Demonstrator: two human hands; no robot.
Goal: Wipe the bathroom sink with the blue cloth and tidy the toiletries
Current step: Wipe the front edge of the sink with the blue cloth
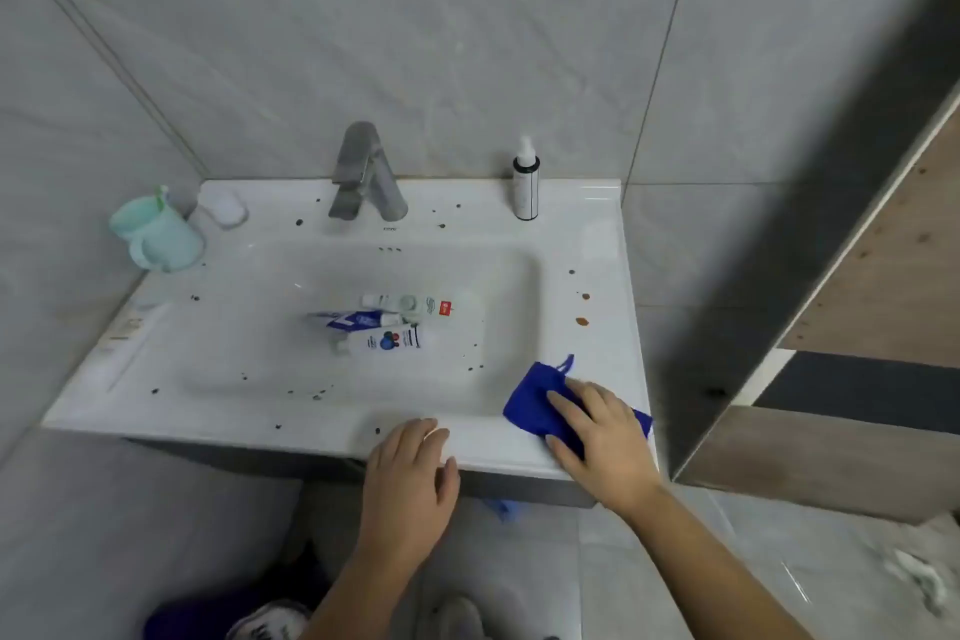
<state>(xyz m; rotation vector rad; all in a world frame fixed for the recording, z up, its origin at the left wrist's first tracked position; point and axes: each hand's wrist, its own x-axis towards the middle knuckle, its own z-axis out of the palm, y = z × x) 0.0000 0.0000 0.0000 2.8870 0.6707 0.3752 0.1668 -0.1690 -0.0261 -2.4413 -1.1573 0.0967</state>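
1. Closest to the camera, two bare forearms (358, 587) are seen reaching toward the sink (249, 413), with blurred footwear (270, 621) below them.
2. The left hand (410, 476) is laid on the sink's front rim. Its fingers are relaxed and only slightly bent, and nothing is held in it.
3. The right hand (605, 437) is placed just to the right of the left one, at the sink's front right corner. Its fingers are stretched out straight and pressed flat on the blue cloth (532, 403), which is pinned under the palm rather than gripped.
4. The cloth is bunched on the rim at the basin's edge. Most of it shows beyond the right fingertips, and one corner sticks out past the outer side of that hand.
5. Three toothpaste tubes (387, 340) are lying on their sides in the basin, beyond the left hand and to the left of the right fingertips. They are packed close together; whether all three touch cannot be told.
6. Brown stains (582, 321) are seen on the right ledge, just beyond the cloth. Dark specks (317, 396) are scattered over rim and basin, a few right by the left fingertips.
7. A grey faucet (366, 177) is mounted on the back ledge, far beyond the left hand. A white spray bottle (525, 185) is stood upright on the same ledge, far beyond the right hand.
8. A pale green cup (156, 237) is set at the back left corner, well apart from both hands, with a clear glass (223, 208) just beside it.
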